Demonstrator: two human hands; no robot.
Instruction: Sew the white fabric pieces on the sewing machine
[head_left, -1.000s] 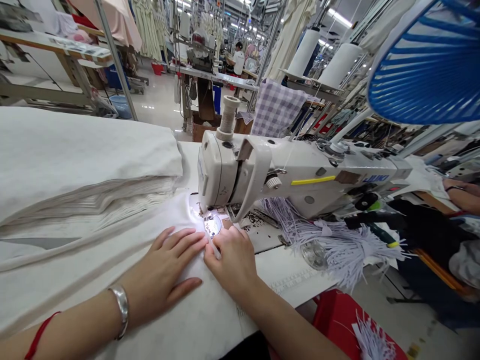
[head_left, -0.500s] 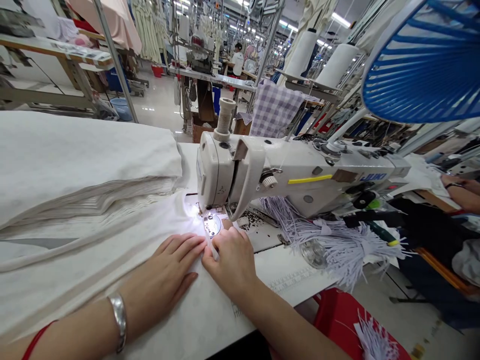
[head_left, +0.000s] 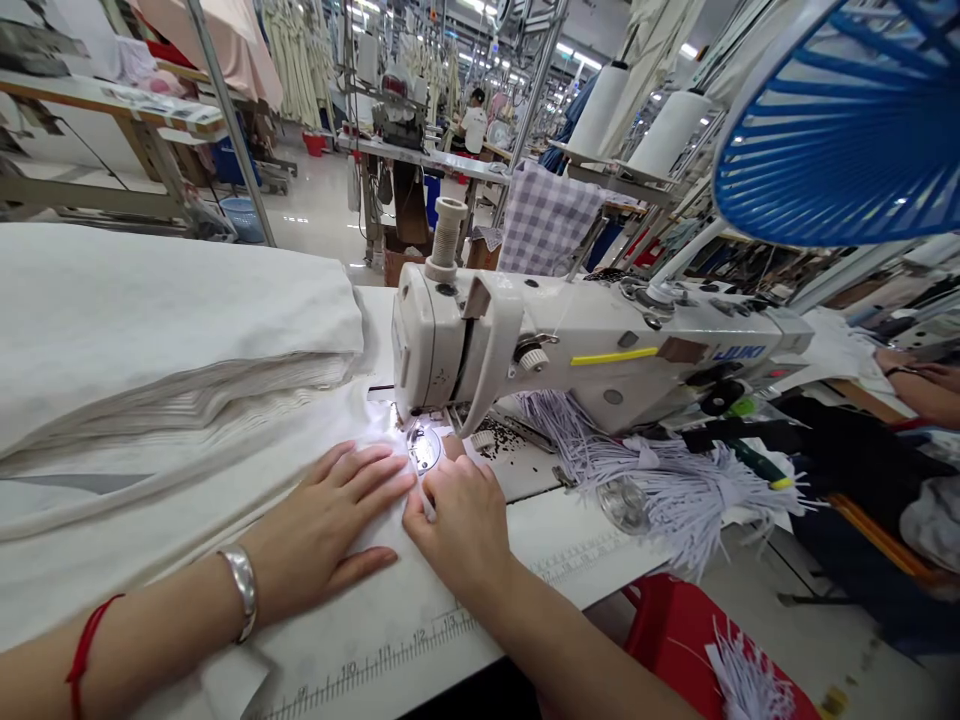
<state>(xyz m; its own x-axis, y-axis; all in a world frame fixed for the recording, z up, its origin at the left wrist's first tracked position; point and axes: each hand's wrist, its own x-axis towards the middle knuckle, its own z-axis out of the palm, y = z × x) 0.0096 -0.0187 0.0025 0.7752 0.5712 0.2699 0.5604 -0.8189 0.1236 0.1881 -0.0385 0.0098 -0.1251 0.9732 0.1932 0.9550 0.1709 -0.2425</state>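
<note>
My left hand [head_left: 330, 520] lies flat with fingers stretched out on a cream fabric piece [head_left: 225, 480], pressing it down just in front of the needle plate [head_left: 424, 447]. My right hand [head_left: 457, 520] is curled beside it, pinching a thin white strip [head_left: 424, 497] at the fabric's edge. Both hands sit right below the head of the white sewing machine [head_left: 570, 350], whose lamp lights the fabric under the presser foot.
A thick stack of cream fabric pieces [head_left: 150, 320] fills the table's left side. A bundle of white strips [head_left: 675, 480] lies right of the machine. A printed ruler [head_left: 390, 650] runs along the table's front edge. Another person's arm [head_left: 919, 380] shows far right, and a blue fan guard [head_left: 840, 130] hangs overhead.
The fabric has slid away from me toward the needle, uncovering the printed ruler at the table's front edge. Both hands moved slightly forward with it.
</note>
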